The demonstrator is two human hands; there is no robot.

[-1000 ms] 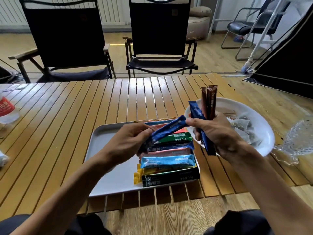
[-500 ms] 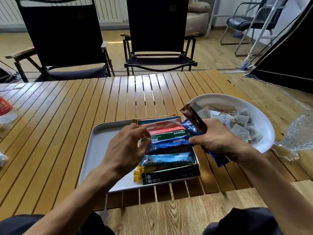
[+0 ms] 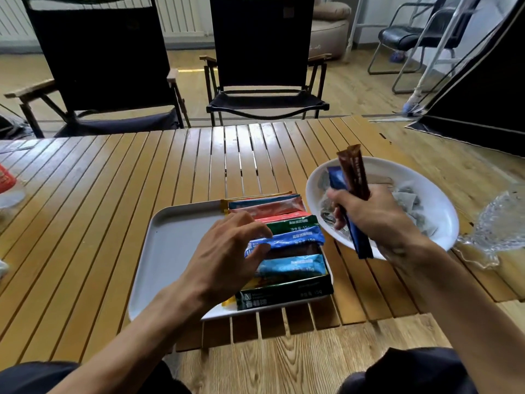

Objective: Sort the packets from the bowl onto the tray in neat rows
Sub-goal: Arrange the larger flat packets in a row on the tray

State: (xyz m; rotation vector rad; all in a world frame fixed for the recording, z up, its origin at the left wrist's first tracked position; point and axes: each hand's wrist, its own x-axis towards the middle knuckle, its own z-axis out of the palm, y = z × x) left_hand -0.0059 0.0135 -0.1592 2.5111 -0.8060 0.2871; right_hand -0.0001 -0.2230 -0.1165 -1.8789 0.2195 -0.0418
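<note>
A white tray (image 3: 173,251) lies on the slatted wooden table and carries a row of several coloured stick packets along its right side. My left hand (image 3: 227,260) hovers over the row's left ends, its thumb and fingers touching the blue packet (image 3: 295,240) in the middle of the row. My right hand (image 3: 377,220) is raised over the white bowl (image 3: 420,191) and grips a bundle of packets upright: a brown packet (image 3: 353,172) and a dark blue packet (image 3: 359,243). Pale sachets (image 3: 409,200) lie in the bowl.
A crumpled clear plastic bag (image 3: 500,220) lies right of the bowl. A bottle with a red label (image 3: 8,186) stands at the table's left edge. Two black folding chairs (image 3: 264,66) stand behind the table.
My left hand has laid the blue packet into the row on the tray. My right hand has lifted its bundle from beside the row back upright over the bowl.
</note>
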